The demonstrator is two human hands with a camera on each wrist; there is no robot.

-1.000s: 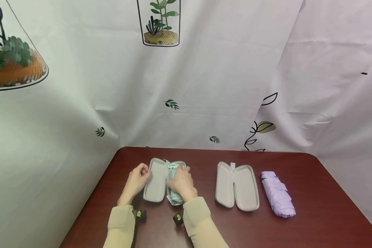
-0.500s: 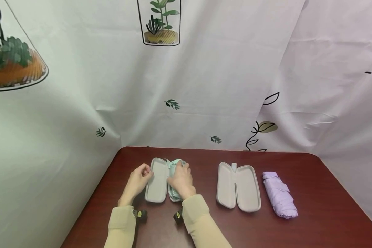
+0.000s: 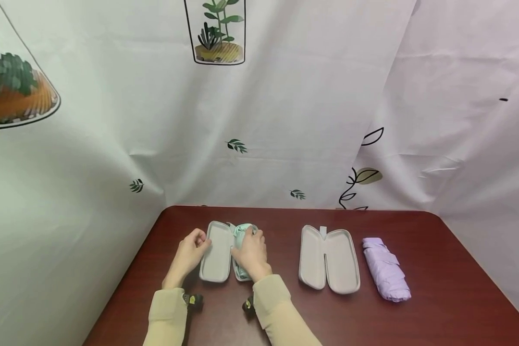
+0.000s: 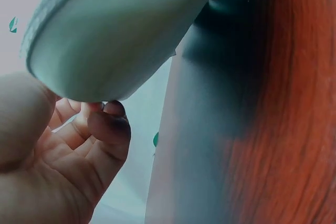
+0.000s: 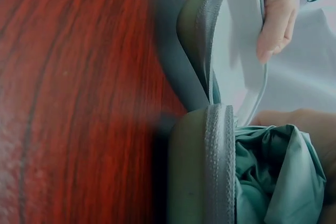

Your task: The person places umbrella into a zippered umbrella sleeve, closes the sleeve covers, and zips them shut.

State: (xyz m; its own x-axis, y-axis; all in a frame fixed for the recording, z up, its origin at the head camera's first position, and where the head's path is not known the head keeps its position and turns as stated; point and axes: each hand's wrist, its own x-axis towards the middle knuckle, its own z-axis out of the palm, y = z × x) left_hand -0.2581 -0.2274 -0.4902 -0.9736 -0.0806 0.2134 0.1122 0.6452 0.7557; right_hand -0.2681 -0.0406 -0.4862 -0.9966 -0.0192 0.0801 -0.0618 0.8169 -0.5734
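A light grey zip case [image 3: 216,257] lies opened out on the table at left. My left hand [image 3: 190,252] pinches the outer edge of its left half; in the right wrist view the thumb [image 5: 273,38] lies over that half's inner side. A mint-green folded umbrella [image 3: 240,235] sits in the case's right half, its crumpled fabric [image 5: 286,177] bulging above the zipper rim in the right wrist view. My right hand [image 3: 253,252] presses on this umbrella from above, fingers spread over its far part and thumb toward the hinge. The hand hides much of the umbrella.
A second light grey case [image 3: 342,262] lies opened out to the right. Beyond it rests a lilac folded umbrella [image 3: 386,269]. The dark red table [image 3: 445,288] ends at a white printed curtain [image 3: 285,120] behind and at the sides.
The near end of the mint-green umbrella, earlier sticking out past the case's near rim, now lies within it under my right hand. My left hand stays at the case edge.
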